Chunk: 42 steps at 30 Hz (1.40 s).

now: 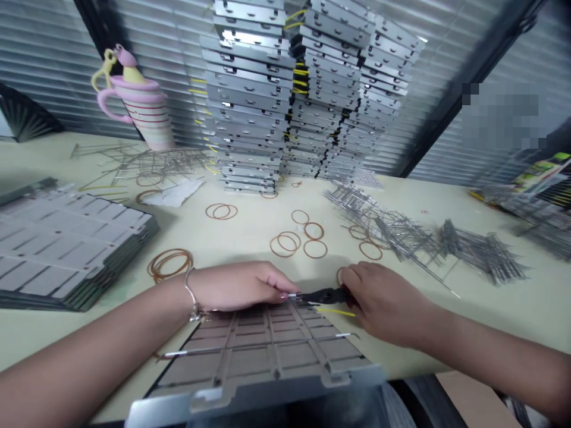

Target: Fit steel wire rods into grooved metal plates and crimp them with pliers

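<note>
Grey slotted metal plate (263,356) lies on the cream desk (254,229) right in front of me, flanged edge nearest, far edge under both hands. Probably placed there so that edge is within easy reach.

Left hand (234,286) is closed, fingertips pinching the end of a thin steel rod (292,295) at the far edge. Right hand (383,303) is clenched around a black plastic clip (325,295), with a yellow strip (336,311) just below it. Clip and rod end meet between my hands, so both hands appear to be working one spot. Other steel rods (191,352) lie across the plate.

Left side: stack of grey slotted plates (66,244). Ahead: two tall stacks of silver metal trays (250,101), with yellow wires between them. Tangled heaps of steel rods (401,232) sit off to the sides, seemingly to keep the front of the desk free. Orange rubber bands (285,244) lie loose. Pink-and-cream striped cup (143,110) stands at the back, something yellow in its top; can't tell what.
</note>
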Each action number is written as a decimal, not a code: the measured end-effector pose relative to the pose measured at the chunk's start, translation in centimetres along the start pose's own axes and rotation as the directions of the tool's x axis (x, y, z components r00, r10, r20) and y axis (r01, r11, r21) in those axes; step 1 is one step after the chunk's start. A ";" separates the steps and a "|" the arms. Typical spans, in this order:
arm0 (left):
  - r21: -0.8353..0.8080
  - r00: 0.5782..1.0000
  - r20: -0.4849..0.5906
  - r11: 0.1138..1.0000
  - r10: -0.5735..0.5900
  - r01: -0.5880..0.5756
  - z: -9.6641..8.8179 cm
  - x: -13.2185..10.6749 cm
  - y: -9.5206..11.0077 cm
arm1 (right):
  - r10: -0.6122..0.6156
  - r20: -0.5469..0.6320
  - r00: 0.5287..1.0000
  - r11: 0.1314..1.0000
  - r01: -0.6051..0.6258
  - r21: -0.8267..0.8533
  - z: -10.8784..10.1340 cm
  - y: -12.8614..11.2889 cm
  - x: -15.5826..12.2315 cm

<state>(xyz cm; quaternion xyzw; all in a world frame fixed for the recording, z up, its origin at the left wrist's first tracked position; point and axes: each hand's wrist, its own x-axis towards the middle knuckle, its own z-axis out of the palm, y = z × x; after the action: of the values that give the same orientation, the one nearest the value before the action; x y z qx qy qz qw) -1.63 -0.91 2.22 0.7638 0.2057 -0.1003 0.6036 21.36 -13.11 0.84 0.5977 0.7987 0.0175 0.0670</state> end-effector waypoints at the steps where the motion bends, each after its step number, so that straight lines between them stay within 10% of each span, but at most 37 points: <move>1: -0.020 1.000 0.000 1.000 0.000 0.000 0.0 0.0 0.0 | 0.005 -0.008 1.000 1.000 -0.005 0.012 0.1 0.4 -0.1; 8: -0.091 0.990 0.121 0.994 0.072 -0.061 -0.4 -0.2 -0.2 | -0.244 -0.134 0.961 0.957 0.215 -0.195 -2.9 3.1 -0.2; 15: -0.045 0.985 0.151 0.996 0.079 -0.073 -0.7 -0.8 0.5 | -0.686 -0.025 0.727 0.649 0.595 -0.474 -9.2 1.0 3.5; 22: -0.074 0.983 0.181 0.997 0.031 -0.018 -0.9 -1.2 0.8 | -0.791 0.194 0.580 0.447 0.765 -0.463 -11.2 -0.4 6.8; 42: -0.031 0.936 0.334 0.994 0.111 -0.107 -1.3 -1.0 1.2 | -0.731 0.255 0.633 0.487 0.745 -0.455 -11.8 -1.3 6.4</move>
<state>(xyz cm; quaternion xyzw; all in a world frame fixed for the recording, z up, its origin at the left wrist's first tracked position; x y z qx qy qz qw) -2.12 -0.02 4.01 0.7420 0.0580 -0.1939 0.6391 16.79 -6.74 11.85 0.1556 0.9388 0.1944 0.2379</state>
